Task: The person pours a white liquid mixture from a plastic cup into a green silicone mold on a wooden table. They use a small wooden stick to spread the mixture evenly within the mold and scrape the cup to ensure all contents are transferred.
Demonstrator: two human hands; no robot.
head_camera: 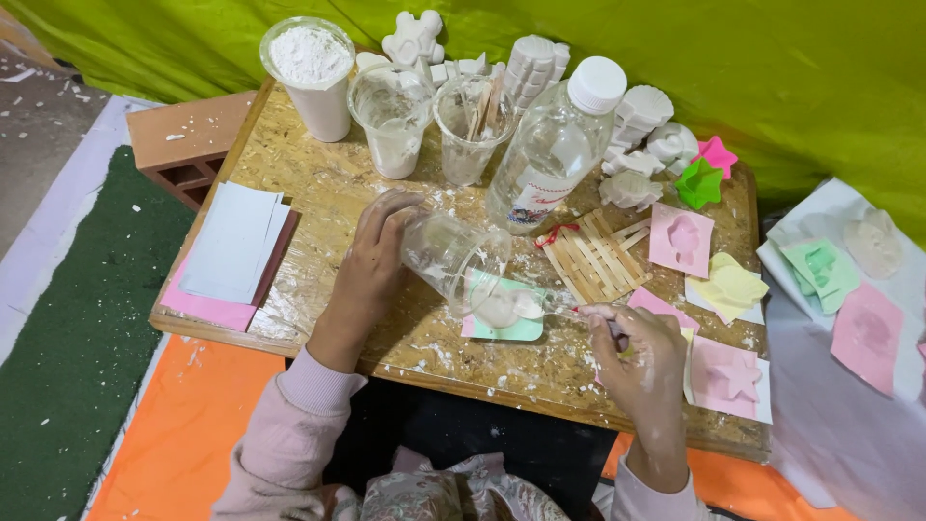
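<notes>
Chipboard surface (318,193) against green sheet (772,58), left hand (371,260) grip clamped on tilted plastic cup (453,259), right hand (641,357) grip pinching stick (569,307), clear bottle (555,150) just beyond cup, bamboo mat (593,260) above right hand

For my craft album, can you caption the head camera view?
Left hand tips a clear plastic cup of white plaster over a green mould; right hand stirs with a stick.

Your right hand (641,359) covers most of the thin stick it grips, and your forearms run off the bottom edge; the white cloth-covered surface (849,425) beside the chipboard table's (318,183) right edge is cut by the frame, its pale cast shapes too blurred to identify
</notes>
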